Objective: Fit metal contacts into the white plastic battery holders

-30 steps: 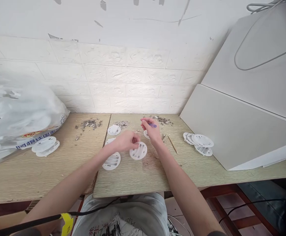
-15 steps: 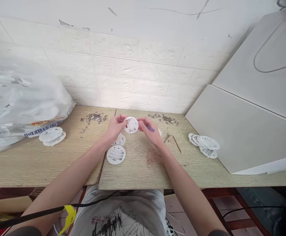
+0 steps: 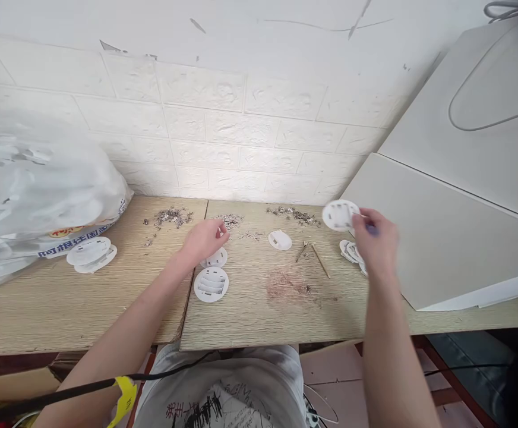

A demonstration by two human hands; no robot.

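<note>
My right hand (image 3: 378, 238) grips a round white plastic battery cover (image 3: 340, 215) by its right edge, raised above a stack of similar covers (image 3: 352, 252) at the right. Slots and small metal pieces show on its face. My left hand (image 3: 205, 242) is over the table with fingers curled together, beside a pile of small metal contacts (image 3: 231, 222); whether anything is between the fingertips I cannot make out. Partly under this hand lies one white cover (image 3: 217, 257), with another cover (image 3: 211, 284) in front of it. A further cover (image 3: 280, 240) lies mid-table.
More small metal pieces lie in heaps at the left (image 3: 173, 217) and right (image 3: 297, 215). Tweezers (image 3: 302, 251) and a thin wooden stick (image 3: 320, 261) lie between my hands. A full plastic bag (image 3: 49, 184) and stacked covers (image 3: 90, 254) stand left; a grey panel (image 3: 455, 238) bounds the right.
My right hand has carried the white cover from the middle to the right, above the stack. My left hand has let go of it and dropped slightly left and down.
</note>
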